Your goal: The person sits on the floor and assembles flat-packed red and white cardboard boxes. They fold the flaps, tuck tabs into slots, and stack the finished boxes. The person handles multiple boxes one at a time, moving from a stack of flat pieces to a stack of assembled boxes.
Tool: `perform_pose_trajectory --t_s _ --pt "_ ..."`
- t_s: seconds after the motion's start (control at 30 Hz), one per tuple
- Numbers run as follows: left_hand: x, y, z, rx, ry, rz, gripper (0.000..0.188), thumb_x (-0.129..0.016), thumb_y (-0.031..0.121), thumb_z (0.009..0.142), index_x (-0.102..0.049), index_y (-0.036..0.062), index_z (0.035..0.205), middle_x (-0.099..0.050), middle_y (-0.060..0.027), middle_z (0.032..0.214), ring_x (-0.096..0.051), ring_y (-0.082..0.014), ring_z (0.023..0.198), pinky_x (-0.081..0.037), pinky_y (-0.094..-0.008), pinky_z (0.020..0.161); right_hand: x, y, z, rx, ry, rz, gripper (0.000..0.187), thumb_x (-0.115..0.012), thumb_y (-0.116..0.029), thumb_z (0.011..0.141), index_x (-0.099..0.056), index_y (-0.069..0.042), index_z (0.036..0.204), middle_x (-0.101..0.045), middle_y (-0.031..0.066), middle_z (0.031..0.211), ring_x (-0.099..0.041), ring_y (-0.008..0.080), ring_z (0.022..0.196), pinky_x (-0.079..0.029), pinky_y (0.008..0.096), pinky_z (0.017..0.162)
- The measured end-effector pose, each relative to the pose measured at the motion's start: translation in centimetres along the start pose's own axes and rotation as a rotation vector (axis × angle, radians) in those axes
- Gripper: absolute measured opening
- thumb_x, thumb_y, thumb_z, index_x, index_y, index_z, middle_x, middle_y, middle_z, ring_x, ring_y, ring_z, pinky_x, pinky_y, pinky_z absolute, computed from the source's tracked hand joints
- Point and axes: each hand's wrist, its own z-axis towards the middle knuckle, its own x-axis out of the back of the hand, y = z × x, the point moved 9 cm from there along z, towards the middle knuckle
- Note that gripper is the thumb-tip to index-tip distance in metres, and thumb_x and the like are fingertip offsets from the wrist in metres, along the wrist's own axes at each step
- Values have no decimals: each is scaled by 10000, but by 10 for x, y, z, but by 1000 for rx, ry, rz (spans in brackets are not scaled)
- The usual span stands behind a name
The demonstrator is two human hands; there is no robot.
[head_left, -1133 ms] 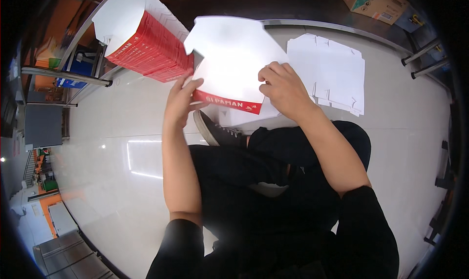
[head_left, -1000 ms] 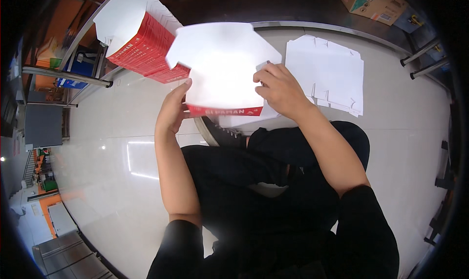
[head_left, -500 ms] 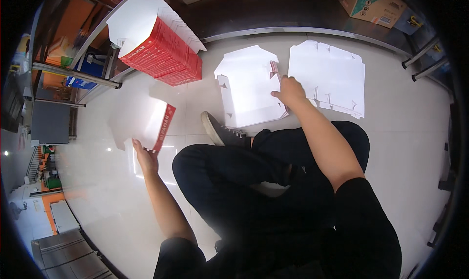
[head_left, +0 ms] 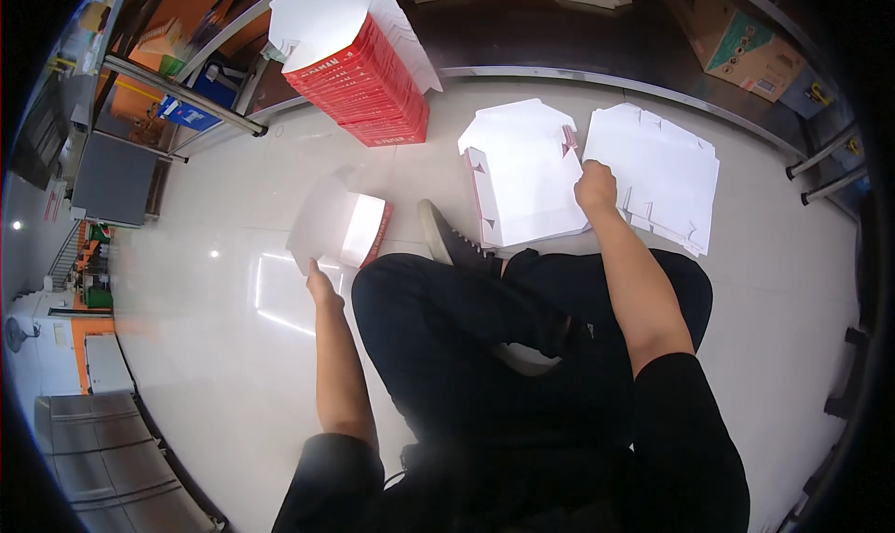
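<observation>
Low at the left, my left hand [head_left: 323, 287] is closed on the near edge of a partly folded cardboard box [head_left: 364, 229], white inside with a red outer side. The box is tilted above the floor, and its far flap is smeared by motion. My right hand [head_left: 597, 187] is closed at the right edge of a pile of flat white box blanks [head_left: 527, 174]; its fingertips are hidden, so what they grip does not show. To its right lies a second pile of white blanks [head_left: 657, 165]. Beyond the left hand stands a tall stack of red-sided folded boxes [head_left: 359, 85].
I sit cross-legged on the tiled floor, my dark shoe [head_left: 447, 239] between the box and the blanks. A low metal shelf [head_left: 597, 83] runs along the far side, with a brown carton [head_left: 746, 53] on it. Metal shelf legs [head_left: 830, 183] stand at the right.
My left hand has brought the box rightward, nearer my knee, and turned it. My right hand has curled its fingers at the pile's edge. The whole view has shifted a little.
</observation>
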Motion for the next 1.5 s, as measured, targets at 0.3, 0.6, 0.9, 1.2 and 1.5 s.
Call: perform_pose_trajectory --t_s 0.3,0.6,0.9,1.2,1.5 --pt "-43 152 -153 -581 -31 46 722 -555 426 1017 -291 45 1570 -322 -177 1599 -309 -313 1480 -272 -456 1182 68 -52 -31 241 338 -123 172 -554 -62 875 -677 -40 992 -716 181 1041 -722 373 900 -581 499 766" --pt "-248 218 -203 -783 -460 134 601 -647 364 993 -475 12 1448 -586 -168 1353 -545 -246 1216 -397 -347 1057 129 -55 -42 218 233 -77 181 -587 -81 868 -680 -65 1022 -687 159 994 -696 361 899 -556 485 774" --pt "-342 104 -175 -534 -637 373 815 -407 647 1020 -416 -11 1502 -453 -224 1520 -418 -321 1423 -321 -394 1158 210 -20 -35 222 504 727 162 -632 -129 964 -646 -9 1072 -719 158 979 -687 276 922 -498 330 871" --pt "-357 107 -236 -231 -1021 -121 865 -326 674 1026 -360 -42 1509 -481 -157 1481 -461 -278 1365 -350 -398 1146 154 1 -8 -86 200 1316 185 -618 -118 1008 -590 7 1141 -707 86 959 -668 130 807 -562 284 726" --pt "-339 130 -239 -607 -769 -84 668 -391 494 1066 -438 -43 1460 -579 -150 1305 -575 -267 1186 -426 -369 1036 177 -34 -26 155 574 495 416 -730 -245 919 -618 11 1228 -691 129 1097 -662 197 919 -526 317 811"
